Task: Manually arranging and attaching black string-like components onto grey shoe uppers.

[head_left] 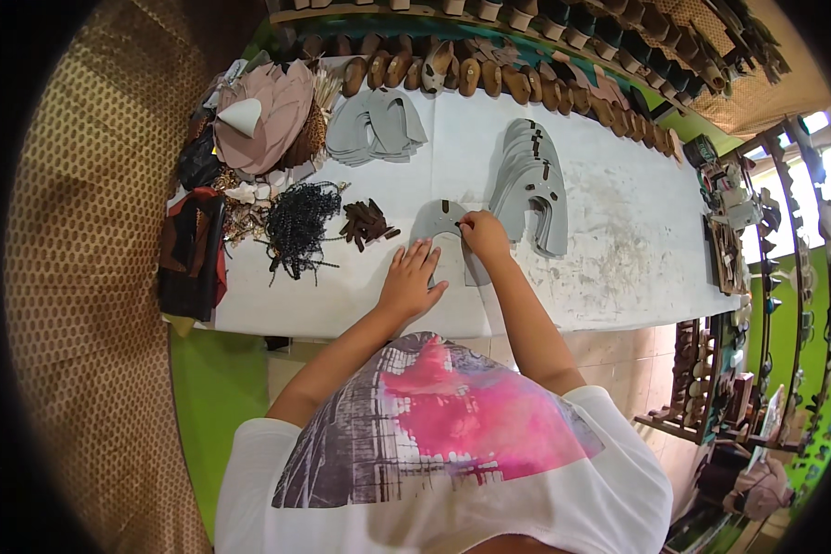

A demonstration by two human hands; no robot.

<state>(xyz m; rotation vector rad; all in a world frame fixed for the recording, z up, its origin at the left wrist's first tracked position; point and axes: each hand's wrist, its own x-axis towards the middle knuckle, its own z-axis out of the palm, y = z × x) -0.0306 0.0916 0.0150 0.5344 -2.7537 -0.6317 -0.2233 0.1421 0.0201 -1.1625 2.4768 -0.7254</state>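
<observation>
Two bare hands, one left hand (414, 282) and one right hand (487, 236), meet one grey U-shaped piece (429, 219) toward the table's (628, 286) near edge. Grey pieces also lie in two piles, one overlapping stack (512, 180) and one spread pile (374, 129), too layered to count. Toward the left edge are one heap of brown strips (367, 223), one tangle of black bead strands (298, 223) and one white cone (240, 118). Over ten brown shoe-shaped forms (519, 86) line the far edge.

A cut piece (427, 220) lies on the table (619, 268), partly under the left hand (414, 282). Left of that hand sit strips (367, 222), then, probably, bead strands (300, 222); ahead and right of the right hand (484, 234), a stack (524, 175).
</observation>
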